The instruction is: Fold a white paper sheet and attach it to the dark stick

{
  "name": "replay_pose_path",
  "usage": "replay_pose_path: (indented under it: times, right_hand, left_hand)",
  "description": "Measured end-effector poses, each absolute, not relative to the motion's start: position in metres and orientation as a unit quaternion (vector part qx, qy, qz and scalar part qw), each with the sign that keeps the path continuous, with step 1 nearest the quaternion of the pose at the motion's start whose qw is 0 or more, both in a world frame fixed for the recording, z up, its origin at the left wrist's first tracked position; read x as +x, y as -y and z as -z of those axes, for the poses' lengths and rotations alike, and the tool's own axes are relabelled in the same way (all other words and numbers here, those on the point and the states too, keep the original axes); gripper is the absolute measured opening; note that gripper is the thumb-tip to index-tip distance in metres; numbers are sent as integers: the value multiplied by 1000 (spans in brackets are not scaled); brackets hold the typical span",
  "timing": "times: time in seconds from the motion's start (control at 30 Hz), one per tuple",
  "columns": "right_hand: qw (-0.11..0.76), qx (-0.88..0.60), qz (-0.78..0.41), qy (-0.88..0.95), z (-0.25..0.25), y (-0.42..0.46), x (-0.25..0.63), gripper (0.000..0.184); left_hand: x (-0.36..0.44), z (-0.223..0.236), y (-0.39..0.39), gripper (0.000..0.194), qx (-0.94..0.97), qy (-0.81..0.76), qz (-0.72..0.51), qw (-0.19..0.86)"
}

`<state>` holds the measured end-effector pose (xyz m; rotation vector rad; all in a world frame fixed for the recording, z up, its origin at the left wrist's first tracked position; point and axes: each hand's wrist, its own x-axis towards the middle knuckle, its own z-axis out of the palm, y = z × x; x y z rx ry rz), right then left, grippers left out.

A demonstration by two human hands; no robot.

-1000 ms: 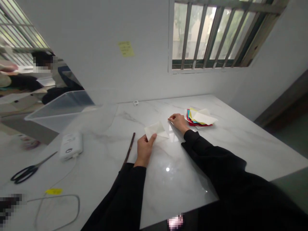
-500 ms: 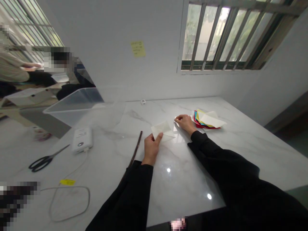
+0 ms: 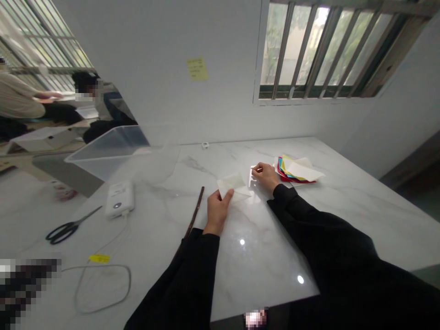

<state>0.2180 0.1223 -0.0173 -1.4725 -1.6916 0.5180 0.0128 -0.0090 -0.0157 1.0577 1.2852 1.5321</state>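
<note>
My left hand [image 3: 218, 208] is closed on a piece of cream paper [image 3: 233, 185], the thumb lying on top and the fingers underneath. Creases run across the paper. To the right and farther back, my right hand [image 3: 265, 176] is pinched low over the table, apart from the paper. Whatever its fingertips hold, if anything, is too small to make out. Just beyond that hand lies a pile of coloured paper sheets [image 3: 302, 169], cream on top with yellow, blue and red below. A thin brown stick [image 3: 195, 213] lies beside my left hand and runs under the sleeve.
On the left are black-handled scissors [image 3: 63, 232], a white power bank [image 3: 119, 199] with a cable [image 3: 129, 275], and a clear plastic bin [image 3: 103, 158]. A small white object [image 3: 205, 145] lies by the wall. Two people sit beyond the bin.
My right hand has shifted very slightly to the right, its fingers still pinched. My left hand keeps its hold on the paper. The whole view has moved a little.
</note>
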Motion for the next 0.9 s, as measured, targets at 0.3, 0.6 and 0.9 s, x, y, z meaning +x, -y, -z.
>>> replay_pose_path:
  times: [0.3, 0.6, 0.9]
  right_hand:
    - [461, -457, -466, 602, 23, -71, 247, 37]
    - [440, -399, -599, 537, 13, -62, 234, 56]
    - [501, -313, -497, 635, -3, -40, 224, 34]
  left_hand:
    - [11, 19, 8, 58, 453, -523, -589, 418]
    - [10, 9, 12, 56, 467, -544, -571, 400]
    - [14, 4, 15, 47, 469, -545, -563, 407]
